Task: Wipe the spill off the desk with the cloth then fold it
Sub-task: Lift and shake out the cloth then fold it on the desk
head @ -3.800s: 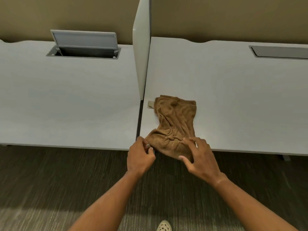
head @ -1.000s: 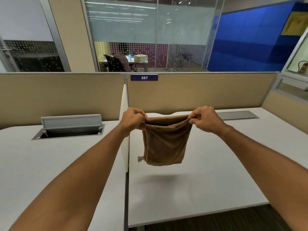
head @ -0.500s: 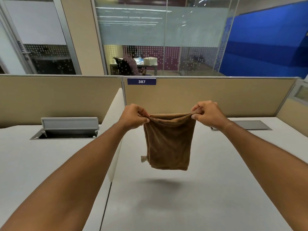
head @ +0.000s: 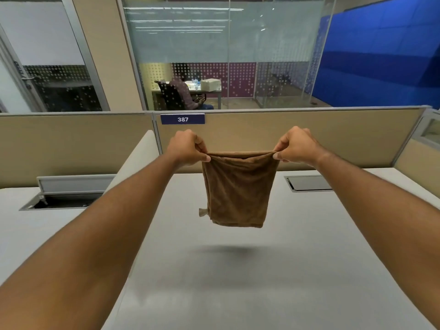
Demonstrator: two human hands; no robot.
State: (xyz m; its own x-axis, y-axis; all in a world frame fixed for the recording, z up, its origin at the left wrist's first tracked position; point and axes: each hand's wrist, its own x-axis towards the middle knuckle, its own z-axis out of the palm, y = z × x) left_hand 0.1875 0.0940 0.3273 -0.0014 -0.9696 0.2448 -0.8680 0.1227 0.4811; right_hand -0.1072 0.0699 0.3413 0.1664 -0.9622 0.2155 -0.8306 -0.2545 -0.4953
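Note:
A brown cloth (head: 238, 191) hangs doubled over in the air above the white desk (head: 238, 282), its shadow on the desktop below. My left hand (head: 188, 148) pinches its upper left corner and my right hand (head: 297, 146) pinches its upper right corner, stretching the top edge taut between them. A small pale tag sticks out at the cloth's lower left. I see no spill on the desk surface.
A white divider (head: 133, 163) separates this desk from the left desk, which has an open cable hatch (head: 64, 194). A closed hatch (head: 309, 183) lies at the right rear. Beige partitions (head: 309, 136) with a "387" label stand behind; a person sits beyond the glass.
The cloth went from lying crumpled at the desk's front edge to hanging in the air between both hands. Over the last second my hands have moved slightly apart, tightening the top edge.

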